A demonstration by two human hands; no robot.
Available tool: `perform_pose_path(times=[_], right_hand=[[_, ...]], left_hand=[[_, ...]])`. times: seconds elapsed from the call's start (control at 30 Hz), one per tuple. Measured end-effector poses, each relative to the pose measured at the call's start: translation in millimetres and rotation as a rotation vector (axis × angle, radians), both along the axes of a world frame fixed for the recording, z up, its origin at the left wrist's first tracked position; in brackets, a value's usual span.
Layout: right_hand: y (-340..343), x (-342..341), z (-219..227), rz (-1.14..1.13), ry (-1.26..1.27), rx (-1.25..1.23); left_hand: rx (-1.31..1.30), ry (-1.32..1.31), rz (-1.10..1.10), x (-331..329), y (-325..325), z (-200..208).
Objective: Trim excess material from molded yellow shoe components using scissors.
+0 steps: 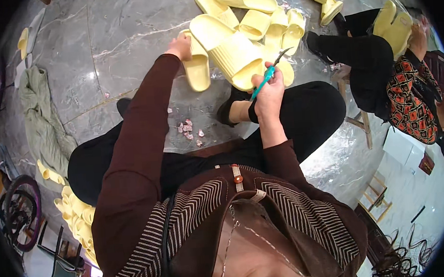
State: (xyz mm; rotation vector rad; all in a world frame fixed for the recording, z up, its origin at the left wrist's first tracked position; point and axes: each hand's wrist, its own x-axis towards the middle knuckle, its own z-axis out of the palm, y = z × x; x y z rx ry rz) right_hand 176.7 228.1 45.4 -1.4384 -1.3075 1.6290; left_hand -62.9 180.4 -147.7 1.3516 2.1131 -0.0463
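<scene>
My left hand is closed at the upper strap edge of a pale yellow slide slipper, which stands toe-down over the grey floor. In my right hand is a teal-handled cutting tool, its thin dark blade pointing up and to the right; I cannot make out whether it is a knife or scissors. Between my hands a larger yellow slipper with a ribbed strap lies across other slippers. The right hand is just below its strap end, and several more yellow slippers are heaped beyond it.
Small pinkish scraps lie on the floor between my legs. To the right, another person's hand holds a yellow slipper. A wooden stool stands beside that person. More yellow slippers and a greenish cloth are at left.
</scene>
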Motion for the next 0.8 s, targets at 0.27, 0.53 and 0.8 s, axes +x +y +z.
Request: perform_pose_path(times=[0.27,0.53,0.8], right_hand=[[2.5,4.8,-31.2,0.157,-0.168,0.195],[2.0,-7.0,-19.0,0.166,0.045,0.158],[-0.8,-0.2,28.2,0.207,0.410,0.176]], left_hand=[[0.199,0.015,0.360,-79.0,-43.6,53.4],[0.362,-0.221,0.320,-49.8,-38.0,183.4],[0.784,-0.105,0.332,-55.2,-69.0,275.4]])
